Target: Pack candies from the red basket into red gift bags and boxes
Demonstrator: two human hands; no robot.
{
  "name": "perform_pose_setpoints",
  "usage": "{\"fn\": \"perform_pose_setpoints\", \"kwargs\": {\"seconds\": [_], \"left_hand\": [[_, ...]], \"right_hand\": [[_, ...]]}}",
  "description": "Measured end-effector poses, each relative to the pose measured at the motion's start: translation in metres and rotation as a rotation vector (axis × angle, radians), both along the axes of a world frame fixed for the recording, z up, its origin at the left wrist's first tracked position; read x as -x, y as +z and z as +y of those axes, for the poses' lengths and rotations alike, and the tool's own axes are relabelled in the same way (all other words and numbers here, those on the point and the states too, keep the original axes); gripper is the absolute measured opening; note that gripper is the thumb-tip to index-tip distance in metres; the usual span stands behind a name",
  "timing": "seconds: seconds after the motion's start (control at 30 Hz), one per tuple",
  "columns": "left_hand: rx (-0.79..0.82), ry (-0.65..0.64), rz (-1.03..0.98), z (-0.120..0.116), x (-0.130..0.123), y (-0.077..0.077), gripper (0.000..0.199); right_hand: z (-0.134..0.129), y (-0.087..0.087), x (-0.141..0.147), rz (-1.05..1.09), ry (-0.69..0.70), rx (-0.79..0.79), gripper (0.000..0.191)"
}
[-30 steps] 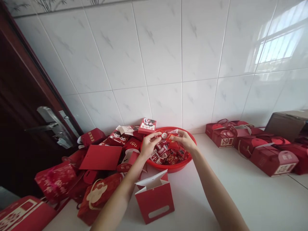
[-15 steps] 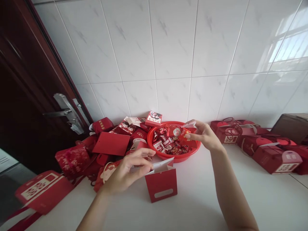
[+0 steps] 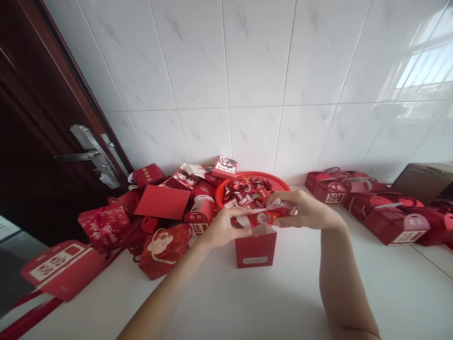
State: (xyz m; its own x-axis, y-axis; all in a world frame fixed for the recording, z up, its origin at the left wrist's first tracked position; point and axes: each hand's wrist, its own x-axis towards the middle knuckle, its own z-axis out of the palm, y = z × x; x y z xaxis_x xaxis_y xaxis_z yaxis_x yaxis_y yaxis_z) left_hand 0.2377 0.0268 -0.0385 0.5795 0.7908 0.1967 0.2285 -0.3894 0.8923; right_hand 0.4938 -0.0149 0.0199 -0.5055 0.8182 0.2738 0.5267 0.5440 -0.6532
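Observation:
An upright red box [image 3: 255, 250] with an open top stands on the white table, in front of a red plastic basket [image 3: 220, 192] of wrapped candies [image 3: 247, 191]. My left hand [image 3: 226, 226] grips the left rim of the box between thumb and fingers. Red and clear packets [image 3: 264, 217] are in my right hand [image 3: 300, 211], at the right side of the box's opening. The lower part of the packets is hidden by the box and the fingers.
Red gift boxes [image 3: 163, 202] and a patterned red bag [image 3: 164, 250] are heaped at the left, near a dark door [image 3: 35, 108]. More red boxes [image 3: 396, 225] line the right side, beside a brown box [image 3: 421, 182]. A tiled wall [image 3: 255, 56] rises behind.
My right hand has come from the basket to the box with the packets. My left hand has closed on the box's rim, and the box sits farther right and back in view.

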Motion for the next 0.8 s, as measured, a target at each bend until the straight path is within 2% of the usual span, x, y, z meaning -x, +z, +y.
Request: {"fn": "perform_pose_setpoints", "kwargs": {"seconds": [0.07,0.3,0.43,0.6,0.8], "left_hand": [[0.004,-0.066,-0.006,0.008,-0.008,0.001,0.049],[0.065,-0.130,-0.019,0.024,-0.018,-0.001,0.056],[0.083,-0.120,-0.019,0.027,-0.017,-0.005,0.055],[0.086,-0.115,-0.054,0.032,-0.017,-0.014,0.050],[0.078,-0.082,-0.030,0.032,-0.014,-0.012,0.050]], "right_hand": [[0.000,0.000,-0.001,-0.078,-0.015,0.017,0.020],[0.008,-0.005,0.010,-0.170,-0.106,0.021,0.015],[0.014,-0.008,0.015,-0.171,-0.175,-0.040,0.009],[0.017,-0.007,0.027,-0.164,-0.186,0.001,0.012],[0.020,-0.007,0.028,-0.065,-0.199,0.025,0.015]]}}
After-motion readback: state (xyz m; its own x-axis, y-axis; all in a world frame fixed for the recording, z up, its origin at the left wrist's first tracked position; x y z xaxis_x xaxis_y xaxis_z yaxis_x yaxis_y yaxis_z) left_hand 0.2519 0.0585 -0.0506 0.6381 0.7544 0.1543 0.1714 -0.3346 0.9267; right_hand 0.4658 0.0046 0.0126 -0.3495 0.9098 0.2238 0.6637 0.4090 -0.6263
